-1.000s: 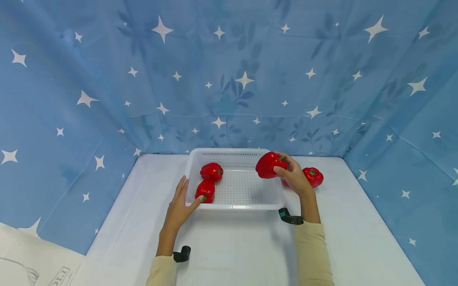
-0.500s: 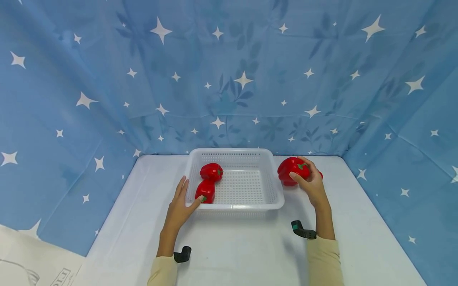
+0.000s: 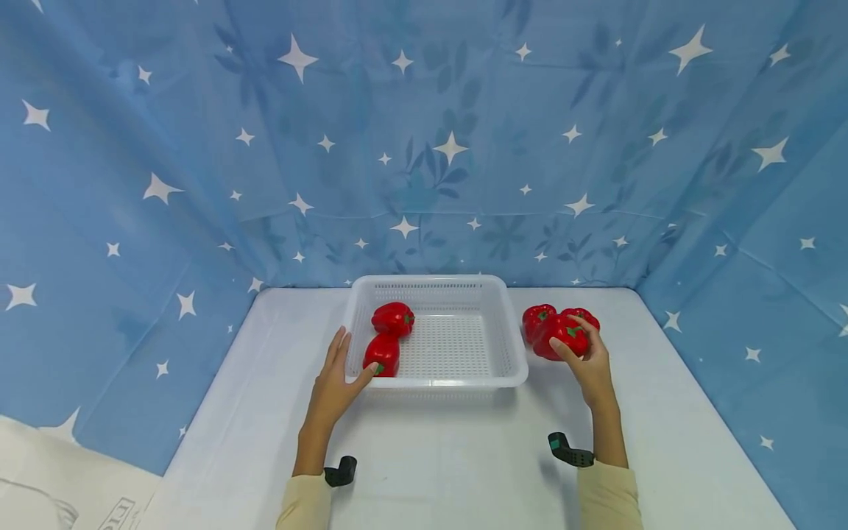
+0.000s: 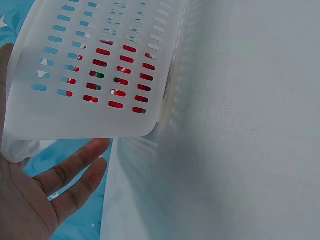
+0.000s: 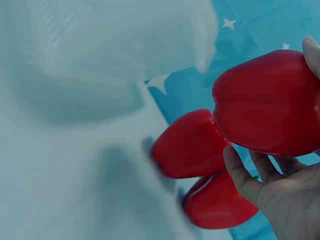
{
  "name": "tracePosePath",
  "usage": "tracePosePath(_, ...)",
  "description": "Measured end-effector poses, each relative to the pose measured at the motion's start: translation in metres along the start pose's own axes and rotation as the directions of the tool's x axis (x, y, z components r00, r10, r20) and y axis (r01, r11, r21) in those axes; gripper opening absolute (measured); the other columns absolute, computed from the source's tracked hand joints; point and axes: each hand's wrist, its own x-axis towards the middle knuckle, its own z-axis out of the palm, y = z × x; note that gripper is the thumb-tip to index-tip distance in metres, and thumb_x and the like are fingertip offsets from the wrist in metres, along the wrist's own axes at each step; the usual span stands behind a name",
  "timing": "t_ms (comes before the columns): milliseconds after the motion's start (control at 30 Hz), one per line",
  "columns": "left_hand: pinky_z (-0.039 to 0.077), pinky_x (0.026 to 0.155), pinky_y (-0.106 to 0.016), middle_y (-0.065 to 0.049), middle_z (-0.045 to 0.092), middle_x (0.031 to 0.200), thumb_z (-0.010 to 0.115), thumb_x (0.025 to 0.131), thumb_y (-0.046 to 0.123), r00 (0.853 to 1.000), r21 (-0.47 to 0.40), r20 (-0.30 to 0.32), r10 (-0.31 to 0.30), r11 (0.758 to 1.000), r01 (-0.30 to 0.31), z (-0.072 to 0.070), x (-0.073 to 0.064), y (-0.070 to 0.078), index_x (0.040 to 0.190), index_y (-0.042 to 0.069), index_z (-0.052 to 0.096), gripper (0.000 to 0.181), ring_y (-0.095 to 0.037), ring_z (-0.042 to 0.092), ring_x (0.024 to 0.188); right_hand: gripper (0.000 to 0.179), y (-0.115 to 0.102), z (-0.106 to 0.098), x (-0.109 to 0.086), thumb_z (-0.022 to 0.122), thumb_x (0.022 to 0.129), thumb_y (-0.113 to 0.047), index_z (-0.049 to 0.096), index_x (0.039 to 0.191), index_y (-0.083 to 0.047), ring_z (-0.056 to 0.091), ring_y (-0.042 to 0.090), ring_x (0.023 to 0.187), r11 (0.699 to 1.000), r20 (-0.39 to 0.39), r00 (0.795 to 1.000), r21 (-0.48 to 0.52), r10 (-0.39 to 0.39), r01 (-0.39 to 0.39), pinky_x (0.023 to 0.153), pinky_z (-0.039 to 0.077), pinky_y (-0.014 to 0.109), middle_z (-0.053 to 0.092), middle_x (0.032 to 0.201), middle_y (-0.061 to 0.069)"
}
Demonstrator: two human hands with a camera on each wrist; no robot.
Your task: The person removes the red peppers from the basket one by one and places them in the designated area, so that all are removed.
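Observation:
My right hand (image 3: 592, 369) holds a red bell pepper (image 3: 553, 338), thumb and fingers spread around its stem end. Behind it lie two other red bell peppers, one to the left (image 3: 535, 321) and one partly hidden (image 3: 584, 314). The right wrist view shows the held pepper (image 5: 270, 102) raised above the pair. A white plastic basket (image 3: 437, 383) contains two bell peppers, one at the back (image 3: 392, 319) and one at the front (image 3: 380, 353). My left hand (image 3: 329, 394) rests at the basket's front left corner, thumb over the rim, straight fingers along the outside.
A white cloth covers the table (image 3: 430, 456). A blue star-patterned curtain (image 3: 424, 147) stands behind and along both sides. Printed pale material (image 3: 66, 478) lies at the lower left. Each wrist carries a small black camera.
The right hand has carried its bell pepper from over the basket's right side rightward and toward the front, uncovering the loose pepper behind. The left hand and basket have stayed put.

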Motion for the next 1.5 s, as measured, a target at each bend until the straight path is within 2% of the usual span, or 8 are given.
tracePosePath(100,0.049,0.094,-0.059,0.008,0.012,0.165,0.068,0.084,0.054,1.0,-0.003,0.001,-0.014,1.0,0.014,0.0,-0.001,0.0,0.156,0.024,0.023,0.091,-0.035,0.033,0.145,0.075,0.008,0.001,-0.002,0.072,0.088,-0.031,0.032,0.151,-0.019,0.036,0.033,0.139,0.998,0.005,1.0,-0.053,0.03,-0.03,0.086,0.052,0.013,0.033,0.155,0.011)
tracePosePath(200,0.049,0.094,-0.06,0.009,0.012,0.165,0.069,0.083,0.053,1.0,-0.008,-0.001,-0.022,1.0,0.022,0.0,0.0,0.0,0.156,0.025,0.023,0.091,-0.035,0.032,0.146,0.077,0.014,0.002,-0.002,0.073,0.087,-0.035,0.032,0.151,-0.02,0.036,0.035,0.14,0.994,0.003,0.999,-0.097,0.044,-0.044,0.095,0.052,0.031,0.033,0.156,0.011)
tracePosePath(300,0.049,0.094,-0.06,0.009,0.012,0.165,0.067,0.084,0.056,1.0,-0.008,-0.002,-0.017,1.0,0.017,0.0,0.001,0.0,0.156,0.024,0.022,0.091,-0.034,0.032,0.146,0.08,0.019,0.004,-0.001,0.073,0.086,-0.037,0.03,0.152,-0.021,0.033,0.037,0.142,0.992,-0.003,0.999,-0.114,0.053,-0.053,0.101,0.047,0.048,0.03,0.158,0.012)
tracePosePath(433,0.049,0.094,-0.06,0.01,0.012,0.165,0.065,0.084,0.059,1.0,-0.008,0.001,-0.012,1.0,0.012,0.0,0.002,0.0,0.156,0.025,0.022,0.091,-0.034,0.032,0.146,0.088,0.025,0.006,-0.001,0.076,0.084,-0.036,0.025,0.153,-0.019,0.029,0.04,0.143,0.989,-0.013,0.997,-0.124,0.075,-0.076,0.103,0.043,0.057,0.027,0.158,0.015)
tracePosePath(700,0.049,0.093,-0.06,0.009,0.013,0.164,0.067,0.083,0.059,1.0,-0.01,-0.001,-0.023,1.0,0.023,0.001,0.0,-0.001,0.156,0.025,0.024,0.091,-0.034,0.032,0.146,0.096,0.035,0.012,0.0,0.082,0.078,-0.033,0.022,0.151,-0.013,0.028,0.039,0.143,0.985,-0.028,0.995,-0.138,0.1,-0.103,0.104,0.043,0.06,0.028,0.156,0.017)
tracePosePath(900,0.051,0.091,-0.06,0.01,0.014,0.164,0.067,0.082,0.059,0.999,-0.008,-0.01,-0.031,0.999,0.031,0.002,0.001,0.0,0.156,0.027,0.023,0.091,-0.036,0.033,0.145,0.097,0.038,0.013,0.003,0.081,0.079,-0.034,0.021,0.152,-0.011,0.026,0.042,0.144,0.976,-0.005,0.992,-0.183,0.122,-0.121,0.106,0.04,0.063,0.028,0.156,0.021)
tracePosePath(1100,0.05,0.092,-0.061,0.01,0.013,0.164,0.068,0.083,0.056,1.0,0.004,-0.006,-0.026,1.0,0.026,0.001,0.001,-0.001,0.156,0.026,0.024,0.091,-0.036,0.033,0.145,0.099,0.04,0.013,0.004,0.081,0.079,-0.033,0.02,0.154,-0.012,0.022,0.043,0.146,0.967,0.014,0.988,-0.209,0.152,-0.146,0.106,0.039,0.064,0.024,0.157,0.021)
tracePosePath(1500,0.05,0.093,-0.059,0.01,0.012,0.164,0.069,0.083,0.056,1.0,-0.004,-0.003,-0.023,1.0,0.023,0.0,0.001,0.001,0.156,0.025,0.023,0.092,-0.033,0.031,0.147,0.097,0.046,0.014,0.003,0.079,0.081,-0.035,0.02,0.154,-0.012,0.02,0.043,0.147,0.969,0.028,0.991,-0.217,0.129,-0.12,0.109,0.035,0.065,0.023,0.159,0.021)
